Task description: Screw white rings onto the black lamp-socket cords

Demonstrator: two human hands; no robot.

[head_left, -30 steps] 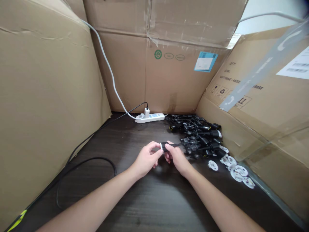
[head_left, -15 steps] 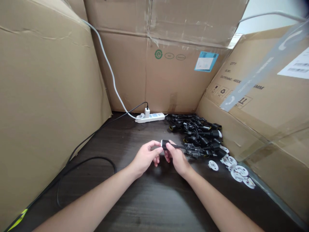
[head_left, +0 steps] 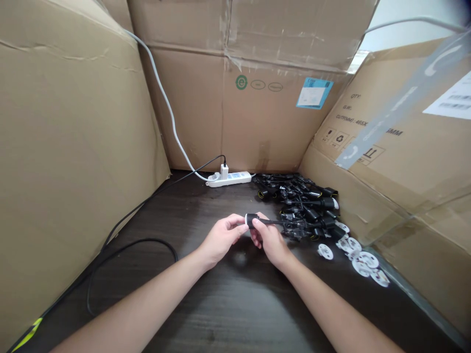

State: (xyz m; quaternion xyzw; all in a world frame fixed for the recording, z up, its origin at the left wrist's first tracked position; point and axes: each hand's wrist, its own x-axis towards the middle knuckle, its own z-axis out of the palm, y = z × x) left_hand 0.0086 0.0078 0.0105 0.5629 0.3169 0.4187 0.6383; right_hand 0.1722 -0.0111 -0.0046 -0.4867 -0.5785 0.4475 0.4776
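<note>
Over the middle of the dark table, the right hand pinches a small black socket by its body, its lead trailing right toward the pile of sockets. Thumb and forefinger of the left hand close on the white cap at its left end. I'd keep that cap square to the mouth, the grip firm.

Two hands, one power strip

Power strip behind hands; socket pile right of it; discs nearer, rightmost; cable loop left.
</note>
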